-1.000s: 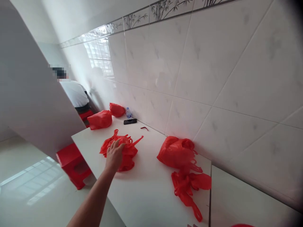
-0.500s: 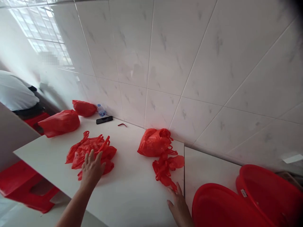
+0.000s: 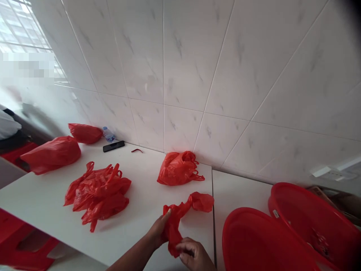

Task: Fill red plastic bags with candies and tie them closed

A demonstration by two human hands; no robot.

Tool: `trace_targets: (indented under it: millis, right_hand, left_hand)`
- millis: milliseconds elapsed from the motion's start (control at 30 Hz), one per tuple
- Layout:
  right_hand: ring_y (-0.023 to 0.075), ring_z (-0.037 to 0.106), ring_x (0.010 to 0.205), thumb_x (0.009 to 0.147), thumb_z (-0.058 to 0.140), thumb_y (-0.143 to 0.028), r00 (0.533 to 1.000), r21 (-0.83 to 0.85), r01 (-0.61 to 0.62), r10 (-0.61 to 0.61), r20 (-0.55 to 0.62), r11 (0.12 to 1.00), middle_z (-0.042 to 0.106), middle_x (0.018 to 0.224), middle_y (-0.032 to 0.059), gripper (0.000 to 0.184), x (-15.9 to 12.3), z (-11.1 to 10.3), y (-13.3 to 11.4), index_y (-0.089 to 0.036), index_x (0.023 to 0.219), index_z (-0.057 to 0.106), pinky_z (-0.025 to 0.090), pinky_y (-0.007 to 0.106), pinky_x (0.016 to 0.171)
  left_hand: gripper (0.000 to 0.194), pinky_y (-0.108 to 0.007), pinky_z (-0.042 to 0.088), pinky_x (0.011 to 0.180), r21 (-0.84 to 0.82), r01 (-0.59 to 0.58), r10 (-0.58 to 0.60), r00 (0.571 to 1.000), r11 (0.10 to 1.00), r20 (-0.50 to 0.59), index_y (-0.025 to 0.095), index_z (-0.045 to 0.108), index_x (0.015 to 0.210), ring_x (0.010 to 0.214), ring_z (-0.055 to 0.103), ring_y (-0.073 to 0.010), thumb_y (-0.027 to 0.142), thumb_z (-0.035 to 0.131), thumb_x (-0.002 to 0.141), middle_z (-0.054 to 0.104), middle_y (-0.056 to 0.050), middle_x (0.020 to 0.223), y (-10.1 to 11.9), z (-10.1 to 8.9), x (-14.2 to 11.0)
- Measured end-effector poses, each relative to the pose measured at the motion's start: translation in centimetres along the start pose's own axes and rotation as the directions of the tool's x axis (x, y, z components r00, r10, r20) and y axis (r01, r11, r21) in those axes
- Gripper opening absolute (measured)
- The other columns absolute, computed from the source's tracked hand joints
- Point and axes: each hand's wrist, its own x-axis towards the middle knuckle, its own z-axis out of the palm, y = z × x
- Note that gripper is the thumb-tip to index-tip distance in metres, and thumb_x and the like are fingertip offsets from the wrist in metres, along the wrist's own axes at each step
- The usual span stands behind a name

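Note:
A crumpled red plastic bag (image 3: 173, 226) is stretched between my two hands near the table's right side. My left hand (image 3: 159, 230) grips its upper left part, with the thumb on top. Fingers of my right hand (image 3: 193, 253) pinch its lower end. The bag's far end still rests on the white table (image 3: 141, 226). Behind it, against the wall, sits a fuller red bag (image 3: 177, 169) with loose handles. To the left of my hands lies a heap of red bags (image 3: 98, 190).
Two more filled red bags (image 3: 53, 152) lie at the back left, near a water bottle (image 3: 108, 134) and a black phone (image 3: 113, 146). Large red basins (image 3: 254, 241) stand at the right. A red stool (image 3: 25, 241) is below the left edge. A person in white (image 3: 8, 126) is far left.
My left hand has left the heap of bags and moved right to the loose red bag. My right hand has closed on that bag's lower end. The view has shifted right.

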Motion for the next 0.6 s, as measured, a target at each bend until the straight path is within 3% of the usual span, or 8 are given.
trace_targets:
  millis: [67, 167, 267, 333, 433, 600]
  right_hand:
    - [0.018, 0.06, 0.078, 0.073, 0.053, -0.028, 0.995, -0.014, -0.091, 0.091, -0.038, 0.996, 0.066, 0.081, 0.0048, 0.022, -0.7, -0.2, -0.1, -0.016, 0.081, 0.07, 0.044, 0.027, 0.072]
    - [0.0145, 0.055, 0.067, 0.071, 0.053, -0.026, 0.962, 0.001, -0.238, 0.236, -0.139, 0.971, 0.06, 0.066, 0.0, 0.011, -1.5, -0.6, 1.2, -0.017, 0.07, 0.06, 0.04, 0.024, 0.063]
    - [0.0129, 0.053, 0.061, 0.07, 0.054, -0.029, 0.933, 0.05, -0.302, 0.305, -0.19, 0.952, 0.06, 0.072, -0.0006, 0.01, -1.9, -0.8, 3.1, -0.02, 0.074, 0.056, 0.04, 0.024, 0.06]
    - [0.0132, 0.054, 0.063, 0.069, 0.054, -0.03, 0.904, 0.025, -0.319, 0.312, -0.292, 0.947, 0.063, 0.093, 0.003, 0.019, -1.9, -0.9, 4.1, -0.021, 0.086, 0.058, 0.044, 0.026, 0.065]
    - [0.0162, 0.057, 0.073, 0.069, 0.053, -0.029, 0.837, -0.004, -0.321, 0.282, -0.47, 0.947, 0.054, 0.123, 0.0088, 0.043, -1.5, -1.0, 4.8, -0.023, 0.111, 0.054, 0.047, 0.031, 0.077]
    - [0.0247, 0.055, 0.107, 0.069, 0.049, -0.022, 0.768, -0.078, -0.278, 0.173, -0.617, 0.957, 0.047, 0.132, 0.0107, 0.08, 0.6, -2.1, 5.7, -0.025, 0.143, 0.019, 0.046, 0.035, 0.084]
  left_hand:
    - [0.035, -0.035, 0.048, 0.064, -0.071, -0.039, 0.039, 0.999, 0.997, 0.008, 0.015, 0.06, 0.086, 0.066, 0.061, -0.0204, 0.046, 0.065, 0.071, 0.066, -0.009, 0.077, 0.6, 0.5, 0.5]
    - [0.029, -0.033, 0.048, 0.067, -0.096, -0.105, 0.101, 0.994, 0.99, -0.043, 0.015, 0.059, 0.083, 0.069, 0.062, -0.0199, 0.03, 0.073, 0.062, 0.067, -0.006, 0.076, 2.0, 0.2, 1.3]
    - [0.029, -0.032, 0.048, 0.069, -0.098, -0.128, 0.119, 0.988, 0.987, -0.095, 0.015, 0.059, 0.085, 0.072, 0.063, -0.0203, 0.027, 0.072, 0.061, 0.068, -0.005, 0.078, 2.9, -0.7, 1.5]
    - [0.028, -0.032, 0.048, 0.069, -0.081, -0.139, 0.129, 0.984, 0.987, -0.123, 0.015, 0.06, 0.085, 0.071, 0.063, -0.0203, 0.023, 0.071, 0.061, 0.068, -0.005, 0.076, 3.0, -1.4, 1.3]
    - [0.027, -0.033, 0.049, 0.066, -0.036, -0.169, 0.16, 0.969, 0.985, -0.189, 0.016, 0.059, 0.085, 0.066, 0.064, -0.0204, 0.014, 0.066, 0.059, 0.067, -0.002, 0.071, 2.7, -2.4, 0.6]
    - [0.021, -0.037, 0.052, 0.068, -0.056, -0.111, 0.092, 0.957, 0.992, -0.277, 0.017, 0.06, 0.081, 0.068, 0.066, -0.025, 0.022, 0.07, 0.064, 0.069, -0.004, 0.071, 2.1, -4.4, -1.0]
